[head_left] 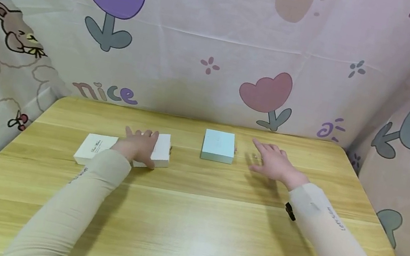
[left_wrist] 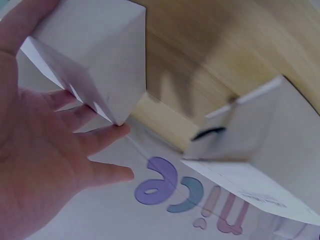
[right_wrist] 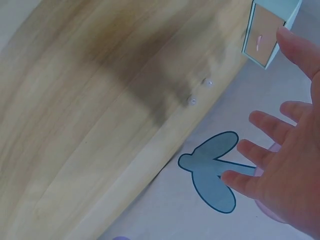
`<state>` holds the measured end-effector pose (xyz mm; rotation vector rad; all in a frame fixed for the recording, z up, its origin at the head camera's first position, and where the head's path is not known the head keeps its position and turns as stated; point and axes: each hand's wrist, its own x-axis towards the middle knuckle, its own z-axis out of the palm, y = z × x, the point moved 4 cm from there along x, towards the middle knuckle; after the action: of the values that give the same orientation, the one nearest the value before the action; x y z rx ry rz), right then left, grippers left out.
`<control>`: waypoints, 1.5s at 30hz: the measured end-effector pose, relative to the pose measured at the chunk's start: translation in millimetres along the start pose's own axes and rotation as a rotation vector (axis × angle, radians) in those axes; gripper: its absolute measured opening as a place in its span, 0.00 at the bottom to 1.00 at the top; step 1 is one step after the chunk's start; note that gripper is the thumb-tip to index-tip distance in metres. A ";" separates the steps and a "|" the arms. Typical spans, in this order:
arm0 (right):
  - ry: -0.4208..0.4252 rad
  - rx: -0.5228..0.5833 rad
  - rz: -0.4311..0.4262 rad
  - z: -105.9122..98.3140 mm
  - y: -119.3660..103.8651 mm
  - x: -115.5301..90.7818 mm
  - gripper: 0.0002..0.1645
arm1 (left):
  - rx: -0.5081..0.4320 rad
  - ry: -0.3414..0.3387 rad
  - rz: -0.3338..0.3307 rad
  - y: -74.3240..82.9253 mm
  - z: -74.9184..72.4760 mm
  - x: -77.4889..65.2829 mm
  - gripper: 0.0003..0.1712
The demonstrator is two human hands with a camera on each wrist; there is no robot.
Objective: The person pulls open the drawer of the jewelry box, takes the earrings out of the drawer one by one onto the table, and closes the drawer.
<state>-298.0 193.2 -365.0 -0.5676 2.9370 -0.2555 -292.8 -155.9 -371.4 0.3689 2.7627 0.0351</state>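
Note:
My left hand (head_left: 137, 147) is spread over a white box (head_left: 162, 150). In the left wrist view its straight fingers reach along one side of that box, with the thumb by another; whether they touch it I cannot tell. Left of it lies a second white box (head_left: 96, 145) with dark script on top and a dark pull tab (left_wrist: 208, 133) on one end. Above the table my right hand (head_left: 274, 163) hovers, fingers apart, holding nothing. Two tiny clear round pieces (right_wrist: 192, 100) lie below it. A light blue box (head_left: 218, 146) sits to its left, showing a tan drawer front (right_wrist: 263, 33) with a pink pull.
The wooden table (head_left: 186, 234) ends at the back against a hanging printed cloth (head_left: 185, 51). More of this cloth hangs along the left and right sides. A small black clip-like piece (head_left: 290, 211) is at the right sleeve.

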 end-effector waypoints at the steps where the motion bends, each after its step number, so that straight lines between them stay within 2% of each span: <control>1: -0.001 -0.002 0.001 0.3 0.2 -0.2 0.53 | 0.004 0.000 0.007 2.4 0.5 1.3 0.60; 9: -0.004 -0.020 -0.005 2.3 1.0 -1.2 0.51 | -0.016 0.000 0.051 15.3 4.4 6.7 0.60; 30: -0.017 -0.025 0.003 6.5 3.3 -3.6 0.42 | -0.023 0.031 0.134 50.7 6.6 5.3 0.60; 35: -0.015 -0.016 0.010 8.1 4.0 -4.1 0.42 | -0.022 0.060 0.160 47.8 15.3 7.2 0.62; 42: -0.001 -0.027 0.001 7.1 4.7 -5.9 0.41 | -0.075 0.108 0.255 34.7 24.8 6.1 0.71; 45: 0.001 -0.025 -0.004 5.6 3.9 -7.1 0.40 | -0.063 0.138 0.240 25.5 24.8 4.4 0.72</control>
<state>-291.8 198.7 -370.5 -0.5768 2.9443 -0.2196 -281.8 -130.6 -394.3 0.7029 2.8276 0.2143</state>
